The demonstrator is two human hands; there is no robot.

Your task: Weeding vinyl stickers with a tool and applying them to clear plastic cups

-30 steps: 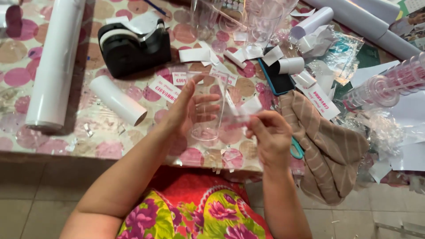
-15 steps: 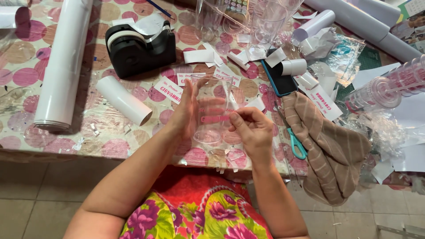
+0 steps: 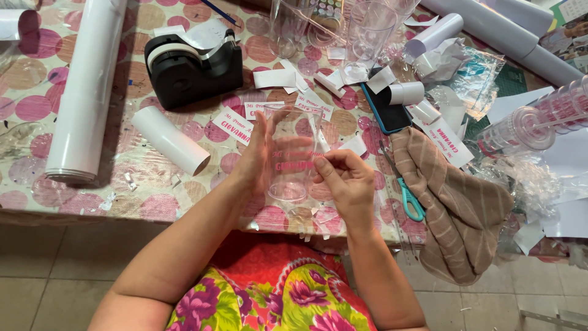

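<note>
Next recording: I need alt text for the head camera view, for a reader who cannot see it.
Two bare hands hold a clear plastic cup with pink lettering over a table covered in a pink-dotted cloth: the left hand cradles it and the right hand pinches at its side. A black tape dispenser, white paper rolls and teal-handled scissors lie around.

I see a clear plastic cup (image 3: 291,153) with pink lettering, tilted, base toward six o'clock, above the table edge.

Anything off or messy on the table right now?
Nothing damaged or spilled. The table is cluttered: paper scraps litter its near edge below the clear cup held in both hands, and the striped cloth hangs over the edge, half covering the scissors.
</note>
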